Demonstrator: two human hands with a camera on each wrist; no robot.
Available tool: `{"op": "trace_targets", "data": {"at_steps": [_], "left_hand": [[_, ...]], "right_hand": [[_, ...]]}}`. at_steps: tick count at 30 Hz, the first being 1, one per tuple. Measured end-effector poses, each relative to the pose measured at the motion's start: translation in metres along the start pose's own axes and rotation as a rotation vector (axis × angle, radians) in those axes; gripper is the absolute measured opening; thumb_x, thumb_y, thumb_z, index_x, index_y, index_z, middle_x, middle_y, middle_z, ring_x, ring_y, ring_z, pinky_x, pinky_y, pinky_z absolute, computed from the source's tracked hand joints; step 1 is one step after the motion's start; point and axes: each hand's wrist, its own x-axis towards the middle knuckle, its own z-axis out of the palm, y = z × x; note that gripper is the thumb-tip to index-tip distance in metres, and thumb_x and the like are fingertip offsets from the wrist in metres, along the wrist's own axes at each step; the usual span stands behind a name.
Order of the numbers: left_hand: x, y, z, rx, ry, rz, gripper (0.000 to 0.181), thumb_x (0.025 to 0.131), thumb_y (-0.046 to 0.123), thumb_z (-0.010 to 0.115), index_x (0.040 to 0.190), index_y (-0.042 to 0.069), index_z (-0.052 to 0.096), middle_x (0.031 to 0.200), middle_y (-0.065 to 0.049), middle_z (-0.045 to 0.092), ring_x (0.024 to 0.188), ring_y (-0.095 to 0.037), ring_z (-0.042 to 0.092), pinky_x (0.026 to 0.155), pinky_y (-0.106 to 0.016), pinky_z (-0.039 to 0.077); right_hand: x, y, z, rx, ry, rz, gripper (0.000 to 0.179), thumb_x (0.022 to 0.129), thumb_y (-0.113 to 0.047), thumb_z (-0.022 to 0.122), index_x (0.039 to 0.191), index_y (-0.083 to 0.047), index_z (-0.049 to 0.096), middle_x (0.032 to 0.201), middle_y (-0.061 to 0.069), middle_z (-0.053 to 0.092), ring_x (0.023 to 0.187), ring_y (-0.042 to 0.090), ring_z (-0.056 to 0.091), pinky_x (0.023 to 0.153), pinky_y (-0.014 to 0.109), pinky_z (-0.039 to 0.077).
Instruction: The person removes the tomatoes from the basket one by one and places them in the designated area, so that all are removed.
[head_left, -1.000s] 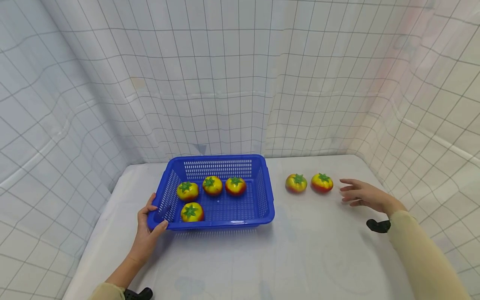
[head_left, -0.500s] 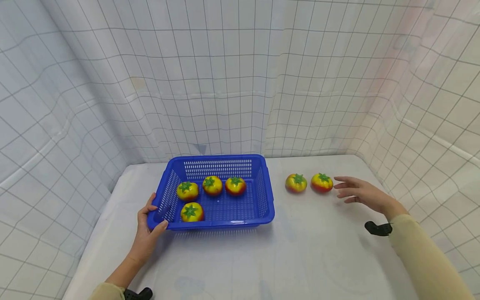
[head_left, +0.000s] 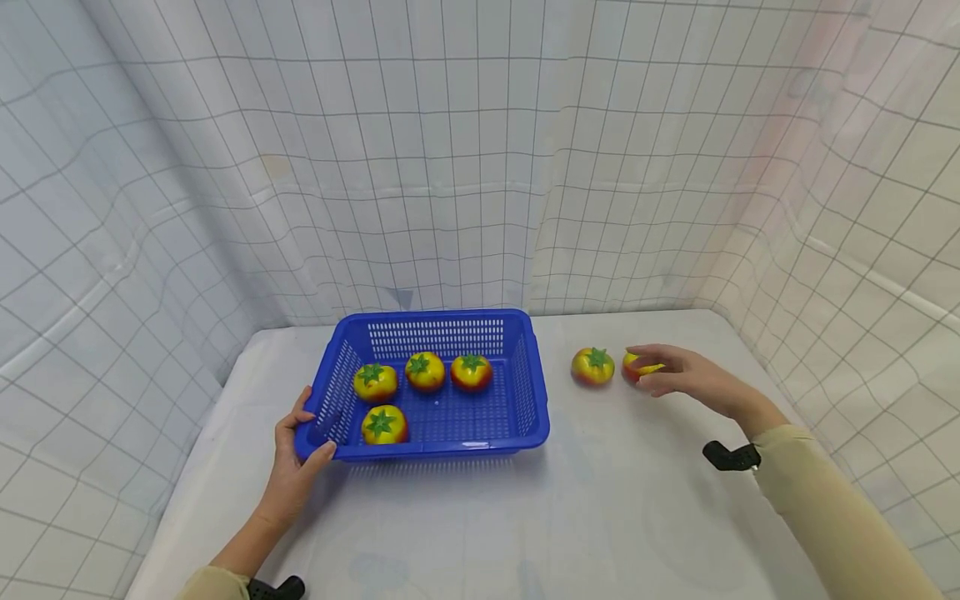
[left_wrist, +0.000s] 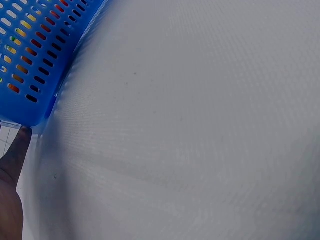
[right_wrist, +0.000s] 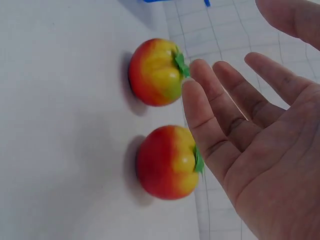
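A blue plastic basket holds several red-and-yellow tomatoes with green leafy tops. My left hand grips its near left corner, thumb on the front rim and fingers on the left side. In the left wrist view, part of that hand touches the basket's slotted wall. To the right of the basket, two more tomatoes sit on the table: the left one and the right one. Over the right one hovers my right hand, fingers loosely extended, partly hiding it. The right wrist view shows the palm holding nothing.
White cloth covers the table. Grid-patterned white curtains stand close behind it and along both sides. A black wrist strap piece sticks out below the right wrist, and another below the left.
My right hand has moved left from beside the right-hand tomato to over it. The left hand, the basket and the tomatoes have stayed put.
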Motion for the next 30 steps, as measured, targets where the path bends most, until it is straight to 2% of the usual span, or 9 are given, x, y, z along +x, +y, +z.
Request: {"op": "trace_targets", "data": {"at_steps": [8, 14, 20, 25, 30], "left_hand": [[-0.001, -0.002, -0.001, -0.021, -0.001, 0.009, 0.046, 0.100, 0.003, 0.054, 0.133, 0.018, 0.025, 0.171, 0.007, 0.003, 0.154, -0.036, 0.005, 0.098, -0.007, 0.036], [0.000, -0.001, -0.001, -0.019, -0.011, 0.008, 0.046, 0.101, 0.003, 0.053, 0.133, 0.018, 0.024, 0.171, 0.007, 0.003, 0.154, -0.037, 0.004, 0.098, -0.007, 0.036], [0.000, 0.001, -0.001, 0.009, -0.013, 0.003, 0.046, 0.102, 0.005, 0.054, 0.134, 0.018, 0.023, 0.171, 0.008, 0.002, 0.154, -0.038, 0.004, 0.098, -0.007, 0.036], [0.000, 0.001, -0.002, 0.003, -0.013, 0.006, 0.046, 0.102, 0.005, 0.053, 0.133, 0.018, 0.023, 0.171, 0.008, 0.002, 0.154, -0.037, 0.003, 0.099, -0.007, 0.035], [0.000, 0.000, -0.002, -0.009, -0.011, 0.008, 0.045, 0.101, 0.004, 0.053, 0.133, 0.017, 0.024, 0.171, 0.008, 0.002, 0.154, -0.037, 0.003, 0.099, -0.007, 0.035]], "right_hand": [[0.016, -0.031, 0.027, -0.022, -0.053, -0.077, 0.053, 0.097, -0.027, 0.070, 0.147, -0.016, 0.054, 0.143, 0.019, 0.055, 0.129, 0.038, 0.052, 0.098, 0.035, 0.051], [0.025, -0.054, 0.047, -0.053, -0.112, -0.119, 0.051, 0.097, -0.027, 0.072, 0.145, -0.029, 0.056, 0.138, 0.004, 0.061, 0.128, 0.032, 0.057, 0.102, 0.042, 0.047], [0.037, -0.077, 0.068, -0.044, -0.198, -0.151, 0.054, 0.097, -0.026, 0.070, 0.149, -0.025, 0.052, 0.139, 0.001, 0.060, 0.124, 0.026, 0.060, 0.099, 0.044, 0.050], [0.050, -0.097, 0.083, -0.065, -0.277, -0.169, 0.054, 0.099, -0.027, 0.068, 0.149, -0.021, 0.051, 0.143, 0.005, 0.057, 0.125, 0.026, 0.060, 0.099, 0.042, 0.052], [0.063, -0.116, 0.096, -0.084, -0.333, -0.177, 0.052, 0.098, -0.029, 0.070, 0.147, -0.028, 0.053, 0.141, -0.001, 0.057, 0.127, 0.025, 0.059, 0.098, 0.039, 0.052]]}}
